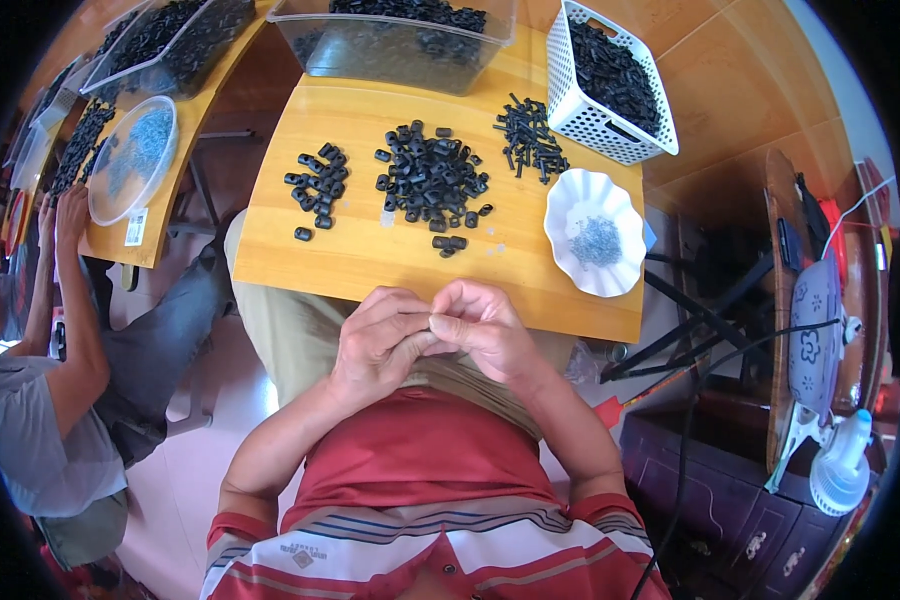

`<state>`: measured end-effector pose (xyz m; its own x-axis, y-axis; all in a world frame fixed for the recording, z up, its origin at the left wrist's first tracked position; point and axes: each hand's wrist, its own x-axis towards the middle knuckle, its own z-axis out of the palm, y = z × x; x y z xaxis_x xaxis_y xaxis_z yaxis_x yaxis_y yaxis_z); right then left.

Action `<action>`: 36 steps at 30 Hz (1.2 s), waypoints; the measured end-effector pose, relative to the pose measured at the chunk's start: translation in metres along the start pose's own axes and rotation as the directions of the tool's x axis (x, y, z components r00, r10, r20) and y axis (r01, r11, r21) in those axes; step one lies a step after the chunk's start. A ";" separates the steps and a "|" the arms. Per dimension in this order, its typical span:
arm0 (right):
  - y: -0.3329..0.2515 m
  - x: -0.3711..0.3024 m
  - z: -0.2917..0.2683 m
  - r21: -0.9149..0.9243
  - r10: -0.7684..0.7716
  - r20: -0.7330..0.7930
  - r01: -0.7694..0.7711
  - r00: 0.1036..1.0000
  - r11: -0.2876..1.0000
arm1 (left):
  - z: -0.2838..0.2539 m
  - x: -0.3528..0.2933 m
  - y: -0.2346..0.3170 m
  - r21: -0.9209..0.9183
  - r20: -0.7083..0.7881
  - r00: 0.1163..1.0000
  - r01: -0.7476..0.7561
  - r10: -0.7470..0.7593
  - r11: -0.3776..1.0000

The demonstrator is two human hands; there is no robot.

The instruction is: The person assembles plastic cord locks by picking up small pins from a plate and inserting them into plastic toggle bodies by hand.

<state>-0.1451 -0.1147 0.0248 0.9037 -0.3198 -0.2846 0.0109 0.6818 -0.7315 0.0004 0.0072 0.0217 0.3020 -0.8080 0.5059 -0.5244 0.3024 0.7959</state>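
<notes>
My left hand (385, 340) and my right hand (478, 328) meet in front of the table's near edge, above my lap. Both are closed, thumbs and fingertips pinched together at one spot. Whatever they hold there is hidden by the fingers. Beyond them on the yellow wooden table (310, 260) lies a heap of short black plastic cylinders (432, 178). A smaller group of the same black pieces (318, 185) is to its left. At the right, a white scalloped bowl (562, 255) holds tiny silvery parts (596, 242).
Slim black pins (530, 137) lie near a white perforated basket (625, 152) filled with black parts. A clear tub (390, 72) stands at the back. On the left, another person (45, 400) works at a second table with a round tub (115, 205). A small fan (842, 465) is at right.
</notes>
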 end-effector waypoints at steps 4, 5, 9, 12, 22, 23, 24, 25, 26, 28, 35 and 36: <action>0.000 0.000 0.002 -0.002 -0.017 -0.013 0.017 1.000 1.000 | 0.000 0.002 0.000 0.010 -0.012 1.000 0.003 -0.003 1.000; 0.000 -0.001 0.003 -0.003 -0.018 -0.013 0.018 1.000 1.000 | 0.000 0.001 0.000 0.024 -0.023 1.000 0.008 -0.008 1.000; 0.000 -0.002 0.003 -0.110 -0.092 -0.008 0.090 0.996 0.990 | 0.001 -0.002 -0.002 0.060 -0.028 1.000 0.014 -0.012 0.998; -0.005 -0.009 0.005 -0.324 -0.163 -0.059 0.136 0.985 0.936 | 0.002 -0.003 -0.001 0.079 -0.038 0.999 -0.004 0.007 0.997; -0.206 0.023 -0.067 -0.999 -0.947 0.012 -0.030 0.320 -0.023 | 0.007 -0.006 -0.009 0.100 -0.157 0.984 0.105 -0.088 0.989; -0.218 0.029 -0.076 -0.975 -0.952 0.102 -0.163 0.287 -0.153 | 0.007 -0.003 -0.010 0.111 -0.159 0.984 0.104 -0.086 0.988; -0.216 0.032 -0.072 -0.976 -0.950 0.103 -0.153 0.295 -0.153 | 0.006 -0.002 -0.011 0.118 -0.165 0.982 0.113 -0.093 0.987; -0.210 0.032 -0.068 -0.984 -0.926 0.039 -0.145 0.376 -0.101 | 0.005 -0.002 -0.012 0.153 -0.166 0.984 0.097 -0.072 0.983; -0.202 0.031 -0.062 -0.988 -0.890 -0.022 -0.143 0.456 -0.049 | 0.004 -0.002 -0.014 0.187 -0.165 0.985 0.082 -0.051 0.979; -0.160 0.027 -0.038 -0.987 -0.749 -0.051 0.079 0.661 0.137 | 0.002 -0.004 -0.017 0.208 -0.164 0.986 0.071 -0.037 0.976; -0.067 0.030 -0.010 -0.991 -0.380 0.134 0.125 0.915 -0.048 | -0.002 -0.004 -0.023 0.215 -0.121 0.992 0.052 -0.026 0.975; -0.062 0.032 -0.012 -0.991 -0.381 0.135 0.127 0.915 -0.046 | -0.002 -0.003 -0.023 0.218 -0.120 0.992 0.052 -0.026 0.975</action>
<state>-0.1222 -0.1749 0.0543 0.8803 -0.4634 0.1020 -0.3097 -0.7239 -0.6164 0.0134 0.0037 0.0022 0.4092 -0.7491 0.5209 -0.6686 0.1424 0.7299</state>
